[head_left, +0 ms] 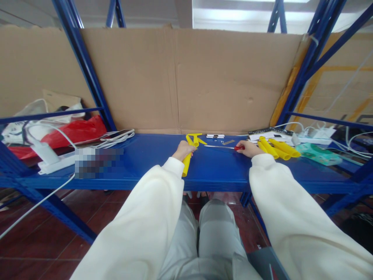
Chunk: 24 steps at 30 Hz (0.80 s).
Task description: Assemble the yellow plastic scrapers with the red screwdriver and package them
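Near the middle of the blue table, my left hand (185, 149) is closed on a yellow plastic part (186, 166) with a tube-like lower end and a branching top. My right hand (248, 148) grips the red handle of a screwdriver (223, 146). Its long metal shaft lies across the tabletop, pointing left toward the yellow part, with the tip close to my left fingers. Just beyond the shaft are a small white item (215, 136), a few tiny pieces and a flat greyish strip (229, 142). Several yellow tubes (281, 149) lie right of my right hand.
A green packet (319, 154) and white cables are on the right. On the left are a white power strip (58, 160), a phone (118, 134) on coiled cable and a red bag (77, 131). Cardboard (186, 81) stands behind, between blue posts.
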Available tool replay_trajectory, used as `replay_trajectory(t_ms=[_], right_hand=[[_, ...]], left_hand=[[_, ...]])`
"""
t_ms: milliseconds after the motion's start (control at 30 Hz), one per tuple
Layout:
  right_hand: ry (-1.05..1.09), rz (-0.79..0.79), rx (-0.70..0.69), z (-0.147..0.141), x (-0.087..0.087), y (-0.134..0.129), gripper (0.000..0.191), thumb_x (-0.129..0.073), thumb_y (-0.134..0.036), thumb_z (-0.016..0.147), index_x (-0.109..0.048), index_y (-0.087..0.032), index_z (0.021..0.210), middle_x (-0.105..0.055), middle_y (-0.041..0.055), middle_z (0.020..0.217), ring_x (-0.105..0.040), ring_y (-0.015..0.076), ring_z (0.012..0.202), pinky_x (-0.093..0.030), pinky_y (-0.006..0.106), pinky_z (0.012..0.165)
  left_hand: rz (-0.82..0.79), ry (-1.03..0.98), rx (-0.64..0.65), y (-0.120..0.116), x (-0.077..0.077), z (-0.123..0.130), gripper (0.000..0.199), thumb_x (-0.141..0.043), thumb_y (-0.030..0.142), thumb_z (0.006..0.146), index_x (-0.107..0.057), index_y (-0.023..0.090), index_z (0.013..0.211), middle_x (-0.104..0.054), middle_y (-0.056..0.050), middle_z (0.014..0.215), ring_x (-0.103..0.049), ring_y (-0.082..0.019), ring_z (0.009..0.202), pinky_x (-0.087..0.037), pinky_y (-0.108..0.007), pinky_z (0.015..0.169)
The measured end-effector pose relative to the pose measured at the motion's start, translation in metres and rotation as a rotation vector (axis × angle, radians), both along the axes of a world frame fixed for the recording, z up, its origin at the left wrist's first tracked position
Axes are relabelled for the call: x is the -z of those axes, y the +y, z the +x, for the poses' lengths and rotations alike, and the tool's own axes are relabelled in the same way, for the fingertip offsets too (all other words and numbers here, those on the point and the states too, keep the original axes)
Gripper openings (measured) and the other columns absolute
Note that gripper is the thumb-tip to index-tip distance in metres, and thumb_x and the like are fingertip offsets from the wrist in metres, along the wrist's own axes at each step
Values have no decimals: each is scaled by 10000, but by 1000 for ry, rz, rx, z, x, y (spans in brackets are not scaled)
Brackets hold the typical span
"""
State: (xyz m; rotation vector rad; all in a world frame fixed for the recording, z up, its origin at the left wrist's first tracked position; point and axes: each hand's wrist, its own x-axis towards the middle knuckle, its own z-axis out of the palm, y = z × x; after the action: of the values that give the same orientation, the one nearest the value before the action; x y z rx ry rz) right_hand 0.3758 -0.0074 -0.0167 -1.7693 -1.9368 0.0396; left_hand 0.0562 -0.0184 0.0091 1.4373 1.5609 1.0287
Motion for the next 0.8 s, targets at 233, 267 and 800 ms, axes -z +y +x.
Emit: replay_trajectory(t_ms=[233, 267, 800], right_hand=[[198, 45, -242, -17, -5, -8, 82, -684, -215, 703, -655, -207, 780, -724, 39, 821, -674, 218, 825, -537, 389, 856], [211, 56, -262, -19, -5, -8, 85, -686, -224, 702, -656, -208, 779, -725, 40, 827, -674, 221, 835, -536, 396, 864], [236, 55, -310, -29, -4, -11, 93, -687, -229, 699, -637, -211, 776, -718, 46, 846, -663, 231, 851, -527, 413, 869]], left_hand=[[-10, 4, 4, -2, -2, 1, 333, -675, -19, 664, -496, 159, 448, -425, 40, 331, -451, -93, 351, -370, -209, 427], [-7, 5, 2, -2, -2, 1, 332, -682, -18, 658, -498, 159, 445, -425, 38, 330, -453, -95, 352, -365, -207, 424], [-24, 46, -2, -1, -2, 2, 294, -671, 5, 681, -517, 156, 482, -445, 35, 344, -443, -93, 336, -364, -208, 411]])
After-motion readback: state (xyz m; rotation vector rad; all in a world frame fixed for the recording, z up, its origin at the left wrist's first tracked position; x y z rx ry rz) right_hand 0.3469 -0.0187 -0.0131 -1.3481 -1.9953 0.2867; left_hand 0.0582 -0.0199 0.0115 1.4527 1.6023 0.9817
